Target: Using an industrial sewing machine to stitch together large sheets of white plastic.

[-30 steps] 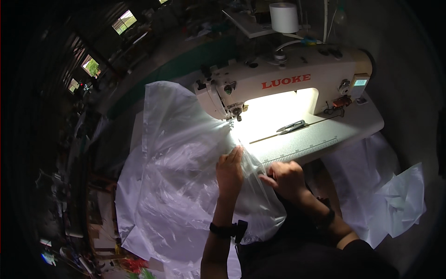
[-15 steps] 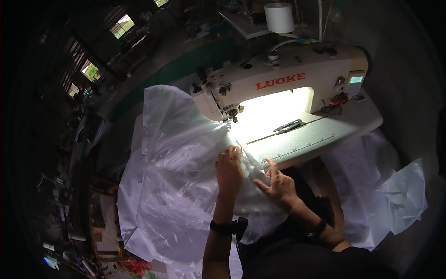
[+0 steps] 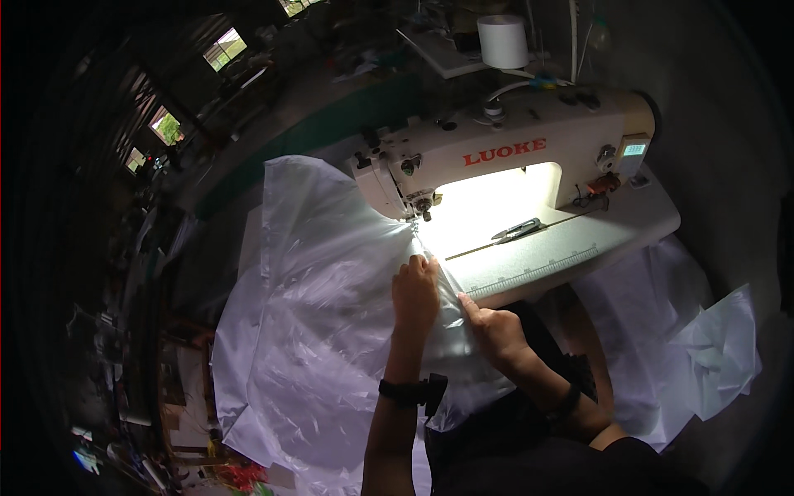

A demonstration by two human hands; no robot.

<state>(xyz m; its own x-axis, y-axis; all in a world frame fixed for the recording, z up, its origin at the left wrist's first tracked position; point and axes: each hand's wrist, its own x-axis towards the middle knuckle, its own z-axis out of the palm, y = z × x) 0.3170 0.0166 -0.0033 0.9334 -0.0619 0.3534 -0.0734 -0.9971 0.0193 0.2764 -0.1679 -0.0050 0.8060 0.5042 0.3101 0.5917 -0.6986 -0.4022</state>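
Note:
A large sheet of thin white translucent fabric [image 3: 322, 331] lies spread over the sewing table and hangs off its near edge. My left hand [image 3: 415, 291] rests flat on the fabric just in front of the needle [image 3: 416, 221] of a cream sewing machine [image 3: 504, 153], fingers pointing toward it. My right hand [image 3: 495, 329] pinches the fabric's edge a little to the right and nearer me, at the table's front edge. A dark watch is on my left wrist.
Thread snips [image 3: 517, 230] lie on the lit machine bed, with a printed ruler strip [image 3: 538, 271] along the table's front edge. A white thread cone [image 3: 502, 40] stands behind the machine. More white fabric pieces [image 3: 711, 355] lie at the lower right. Cluttered dim workshop to the left.
My right hand has drawn back along the fabric edge toward me and now pinches it. My left hand has stayed pressed on the fabric near the needle.

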